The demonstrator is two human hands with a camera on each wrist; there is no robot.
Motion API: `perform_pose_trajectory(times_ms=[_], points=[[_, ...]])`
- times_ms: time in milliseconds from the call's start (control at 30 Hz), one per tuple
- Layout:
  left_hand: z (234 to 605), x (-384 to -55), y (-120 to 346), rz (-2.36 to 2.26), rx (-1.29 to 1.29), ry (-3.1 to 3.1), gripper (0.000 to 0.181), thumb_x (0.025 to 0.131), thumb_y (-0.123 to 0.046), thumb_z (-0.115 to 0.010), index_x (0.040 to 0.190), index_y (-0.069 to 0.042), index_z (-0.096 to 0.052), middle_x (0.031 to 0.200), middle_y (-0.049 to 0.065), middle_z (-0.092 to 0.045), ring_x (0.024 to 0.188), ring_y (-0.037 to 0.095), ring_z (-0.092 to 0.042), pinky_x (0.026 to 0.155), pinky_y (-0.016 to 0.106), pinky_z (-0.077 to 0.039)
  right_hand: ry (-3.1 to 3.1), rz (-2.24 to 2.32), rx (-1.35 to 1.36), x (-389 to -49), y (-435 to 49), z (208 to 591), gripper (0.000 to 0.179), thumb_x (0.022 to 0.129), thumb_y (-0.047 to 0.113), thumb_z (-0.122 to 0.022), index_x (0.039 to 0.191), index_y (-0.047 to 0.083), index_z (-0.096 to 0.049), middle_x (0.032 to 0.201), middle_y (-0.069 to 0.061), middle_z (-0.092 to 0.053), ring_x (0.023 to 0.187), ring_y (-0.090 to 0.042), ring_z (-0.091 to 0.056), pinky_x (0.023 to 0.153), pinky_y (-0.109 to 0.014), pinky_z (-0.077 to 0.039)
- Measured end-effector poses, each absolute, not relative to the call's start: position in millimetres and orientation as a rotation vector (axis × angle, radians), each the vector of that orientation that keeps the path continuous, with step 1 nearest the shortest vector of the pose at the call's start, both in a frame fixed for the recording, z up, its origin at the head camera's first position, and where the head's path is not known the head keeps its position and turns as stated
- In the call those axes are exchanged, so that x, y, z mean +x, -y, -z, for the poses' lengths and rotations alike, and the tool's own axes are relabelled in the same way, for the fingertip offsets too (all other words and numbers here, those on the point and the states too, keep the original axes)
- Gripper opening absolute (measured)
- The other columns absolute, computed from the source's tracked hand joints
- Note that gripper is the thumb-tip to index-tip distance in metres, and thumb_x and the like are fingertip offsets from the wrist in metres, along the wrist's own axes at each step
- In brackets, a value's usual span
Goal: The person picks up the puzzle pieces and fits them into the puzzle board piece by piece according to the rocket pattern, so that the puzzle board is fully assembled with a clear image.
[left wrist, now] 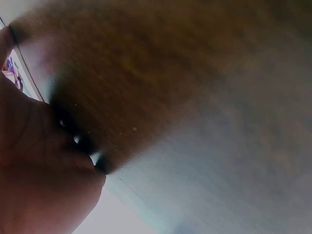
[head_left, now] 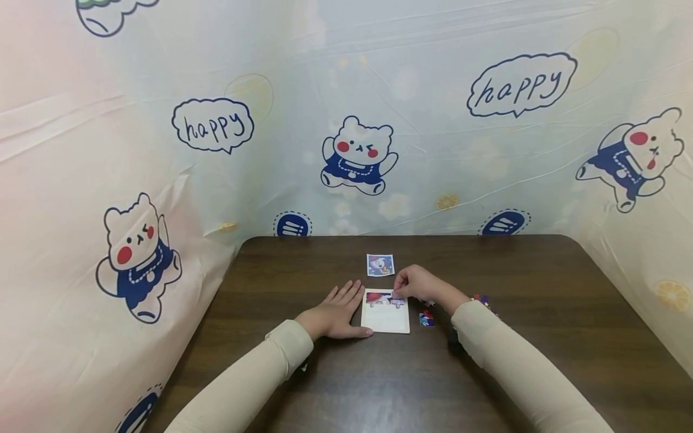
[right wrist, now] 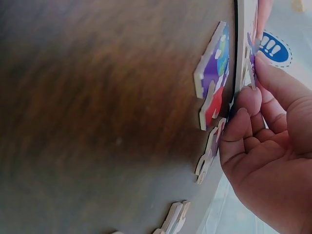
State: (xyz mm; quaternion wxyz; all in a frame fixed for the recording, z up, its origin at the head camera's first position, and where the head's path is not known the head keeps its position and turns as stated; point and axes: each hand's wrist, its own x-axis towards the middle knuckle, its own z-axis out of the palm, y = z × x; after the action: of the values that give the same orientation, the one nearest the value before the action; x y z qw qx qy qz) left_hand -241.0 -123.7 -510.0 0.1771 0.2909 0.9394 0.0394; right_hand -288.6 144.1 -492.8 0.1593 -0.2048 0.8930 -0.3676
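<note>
A square white puzzle board lies on the table, its top rows partly filled with colourful pieces. My left hand rests flat with fingers spread along the board's left side, the thumb at its lower left corner. At the upper right of the board, my right hand pinches a thin purple puzzle piece between thumb and finger, close over the board. The right wrist view shows this piece edge-on. Just right of the board lie loose joined puzzle pieces in red, blue and purple.
A small square picture card lies beyond the board. More loose pieces are partly hidden behind the right forearm. The dark wooden table ends at a printed cloth backdrop on the far side.
</note>
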Motion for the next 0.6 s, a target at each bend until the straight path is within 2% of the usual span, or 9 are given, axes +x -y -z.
perform_pose_trajectory(times_ms=[233, 600], points=[[506.8, -239.0, 124.0, -0.125, 0.819, -2.664, 0.118, 0.077, -0.09, -0.037, 0.16, -0.013, -0.005, 0.167, 0.005, 0.001, 0.152, 0.025, 0.004, 0.119, 0.053, -0.002, -2.579, 1.018, -0.583, -290.0, -142.1, 493.9, 0.013, 0.084, 0.016, -0.081, 0.079, 0.011, -0.07, 0.07, 0.001, -0.064, 0.062, -0.014, -0.056, 0.059, -0.029, -0.048], [506.7, -239.4, 123.3, -0.044, 0.802, -2.666, 0.12, 0.075, -0.094, -0.031, 0.16, -0.016, -0.001, 0.166, 0.002, 0.006, 0.151, 0.022, 0.008, 0.119, 0.049, 0.0, -2.589, 0.984, -0.592, -290.1, -140.7, 491.7, 0.014, 0.084, 0.016, -0.081, 0.078, 0.011, -0.069, 0.069, 0.0, -0.063, 0.062, -0.014, -0.055, 0.059, -0.029, -0.046]])
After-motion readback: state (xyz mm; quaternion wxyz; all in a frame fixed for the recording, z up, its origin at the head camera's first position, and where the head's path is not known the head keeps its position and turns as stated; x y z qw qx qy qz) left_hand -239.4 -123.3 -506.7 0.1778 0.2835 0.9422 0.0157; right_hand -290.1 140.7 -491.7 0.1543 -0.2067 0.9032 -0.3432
